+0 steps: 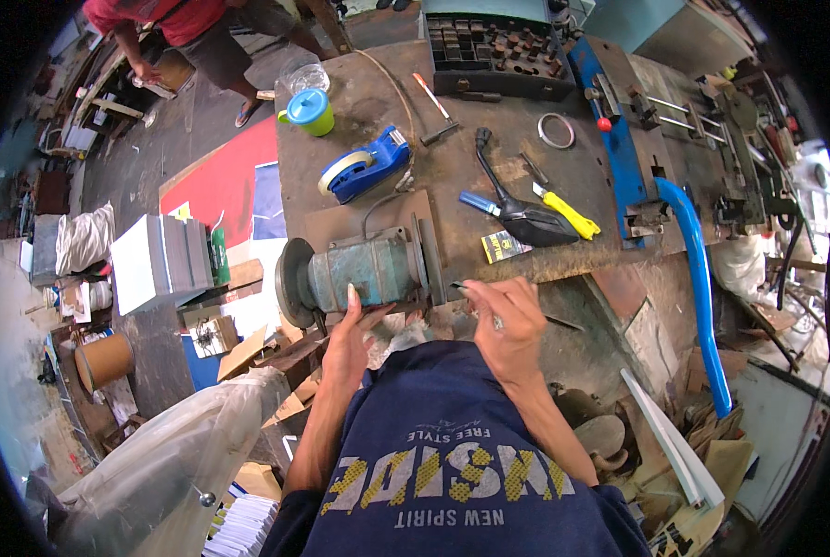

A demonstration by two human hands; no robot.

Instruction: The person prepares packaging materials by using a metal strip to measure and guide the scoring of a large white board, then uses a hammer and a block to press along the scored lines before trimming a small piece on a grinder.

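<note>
A bench grinder point(357, 273) with a worn green motor body stands at the table's near edge, a disc-shaped wheel at each end. My left hand point(345, 348) is at the near side of the motor, thumb raised and fingers apart, holding nothing; whether it touches the housing I cannot tell. My right hand point(510, 327) is closed in a pinch just right of the right-hand wheel point(428, 262). Between its fingertips a small dark piece point(457, 286) sticks out toward the wheel, too small to name. The rest of that piece is hidden by my fingers.
On the table point(470, 186) lie a blue tape dispenser point(364, 167), a hammer point(436, 111), a black mirror-like part point(535, 221), a yellow cutter point(571, 213) and a lidded green cup point(310, 113). A long blue handle point(701, 288) juts out at right. Another person point(206, 42) stands at far left.
</note>
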